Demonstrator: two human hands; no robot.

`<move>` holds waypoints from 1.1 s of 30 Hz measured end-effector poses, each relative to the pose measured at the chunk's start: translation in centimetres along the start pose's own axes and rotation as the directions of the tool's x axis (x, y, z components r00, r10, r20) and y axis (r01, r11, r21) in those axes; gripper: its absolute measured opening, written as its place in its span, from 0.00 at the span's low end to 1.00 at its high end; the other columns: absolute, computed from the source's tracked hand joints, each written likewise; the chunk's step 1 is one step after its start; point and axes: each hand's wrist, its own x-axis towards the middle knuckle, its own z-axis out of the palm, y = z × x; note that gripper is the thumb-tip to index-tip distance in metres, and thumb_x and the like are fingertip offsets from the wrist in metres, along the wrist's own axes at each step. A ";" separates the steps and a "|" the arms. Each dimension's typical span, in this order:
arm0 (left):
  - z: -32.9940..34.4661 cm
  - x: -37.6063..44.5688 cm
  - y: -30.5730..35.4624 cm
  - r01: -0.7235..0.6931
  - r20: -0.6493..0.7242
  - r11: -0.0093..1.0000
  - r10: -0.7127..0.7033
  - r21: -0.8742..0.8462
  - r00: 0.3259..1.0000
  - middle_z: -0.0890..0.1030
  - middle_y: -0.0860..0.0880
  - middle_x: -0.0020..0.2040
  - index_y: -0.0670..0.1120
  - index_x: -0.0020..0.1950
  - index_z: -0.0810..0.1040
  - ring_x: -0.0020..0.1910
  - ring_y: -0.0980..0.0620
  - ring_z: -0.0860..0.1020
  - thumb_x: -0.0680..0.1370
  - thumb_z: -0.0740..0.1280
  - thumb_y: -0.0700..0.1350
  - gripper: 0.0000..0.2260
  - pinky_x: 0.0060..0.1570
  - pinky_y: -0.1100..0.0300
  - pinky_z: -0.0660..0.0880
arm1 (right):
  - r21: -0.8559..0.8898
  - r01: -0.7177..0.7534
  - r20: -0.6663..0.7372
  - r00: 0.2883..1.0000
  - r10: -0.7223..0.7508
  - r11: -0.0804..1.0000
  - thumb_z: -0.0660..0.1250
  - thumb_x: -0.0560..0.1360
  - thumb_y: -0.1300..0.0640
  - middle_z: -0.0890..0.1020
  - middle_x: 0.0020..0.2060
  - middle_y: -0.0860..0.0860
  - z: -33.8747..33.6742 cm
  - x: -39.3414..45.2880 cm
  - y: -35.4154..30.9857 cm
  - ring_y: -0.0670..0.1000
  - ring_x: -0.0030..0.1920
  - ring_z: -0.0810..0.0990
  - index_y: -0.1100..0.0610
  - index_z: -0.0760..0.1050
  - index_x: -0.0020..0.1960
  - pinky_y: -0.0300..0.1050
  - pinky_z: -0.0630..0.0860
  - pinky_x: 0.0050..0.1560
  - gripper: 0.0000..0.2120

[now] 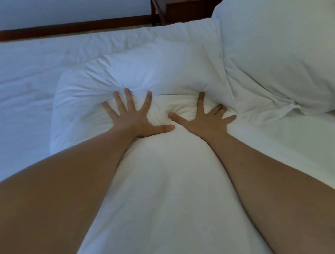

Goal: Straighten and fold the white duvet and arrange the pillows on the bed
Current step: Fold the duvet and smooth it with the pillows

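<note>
Head view looks down along two bare forearms onto a white pillow (140, 85) that lies across the bed (12, 102). The left hand (134, 119) presses flat on the pillow with its fingers (129, 99) spread wide and straight, holding nothing, and the fabric bunches into creases just ahead of the fingertips. The right hand (203, 118) presses down just beside it, also splayed, the two thumbs almost touching over a puffed-up fold of cloth between them. Its outer fingers sink into the crease at the pillow's right side, so how far they curl cannot be told.

To the right of the pillow and touching it, a second pillow (276, 49) stands taller and leans over it, its lower corner drooping onto the white duvet (282, 142). The duvet spreads below the pillow toward the camera, running under and between both forearms. To the left of the pillow the bed surface is a flat, lightly wrinkled white sheet with open room out to the picture's left edge. Beyond the pillow's far edge the bed ends at a dark wooden rail (56, 30) along the wall. Past the pillow's upper right, a dark wooden counter (174, 5) stands by the bed and carries a few small things too blurred to name.
</note>
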 end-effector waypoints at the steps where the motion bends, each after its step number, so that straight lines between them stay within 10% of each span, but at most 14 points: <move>1: 0.0 -0.7 0.0 0.000 -0.017 1.000 0.000 0.006 1.000 0.26 0.42 0.76 0.66 0.74 0.30 0.73 0.35 0.25 0.49 0.49 0.88 0.60 0.65 0.27 0.30 | 0.013 0.010 -0.003 1.000 -0.010 1.000 0.40 0.52 0.11 0.45 0.76 0.71 -0.1 -0.7 0.2 0.67 0.77 0.44 0.40 0.27 0.76 0.76 0.37 0.68 0.61; 8: 1.3 -8.8 0.1 0.023 -0.102 0.998 -0.017 0.061 0.995 0.35 0.50 0.80 0.60 0.78 0.35 0.78 0.39 0.35 0.66 0.41 0.81 0.47 0.69 0.29 0.35 | -0.048 0.066 0.042 0.997 -0.064 0.997 0.41 0.59 0.14 0.49 0.77 0.69 -2.1 -8.1 2.6 0.68 0.77 0.51 0.39 0.33 0.78 0.73 0.46 0.71 0.54; 15: 3.6 -21.0 -1.1 0.056 -0.153 0.993 -0.039 0.105 0.987 0.41 0.53 0.81 0.56 0.80 0.40 0.79 0.45 0.39 0.77 0.38 0.68 0.33 0.70 0.30 0.36 | -0.233 0.038 -0.023 0.999 -0.044 0.972 0.32 0.67 0.20 0.45 0.78 0.64 -3.9 -19.7 8.6 0.62 0.79 0.40 0.42 0.38 0.79 0.75 0.30 0.67 0.47; 23: 6.4 -34.7 -3.2 0.034 -0.084 0.999 -0.036 -0.027 0.996 0.37 0.55 0.80 0.59 0.79 0.38 0.78 0.50 0.34 0.72 0.39 0.75 0.39 0.67 0.24 0.38 | -0.117 -0.272 0.170 0.942 0.289 0.955 0.36 0.61 0.16 0.50 0.76 0.70 -6.2 -32.0 16.8 0.71 0.76 0.50 0.39 0.32 0.77 0.76 0.40 0.69 0.51; 33: 7.3 -42.0 -6.5 0.264 0.247 0.919 -0.194 -0.294 0.949 0.22 0.59 0.73 0.71 0.67 0.23 0.77 0.40 0.31 0.52 0.47 0.87 0.53 0.65 0.21 0.48 | 0.087 -0.311 0.208 0.935 0.288 0.946 0.40 0.58 0.14 0.48 0.77 0.70 -5.1 -38.3 18.0 0.67 0.78 0.48 0.40 0.31 0.77 0.61 0.44 0.76 0.56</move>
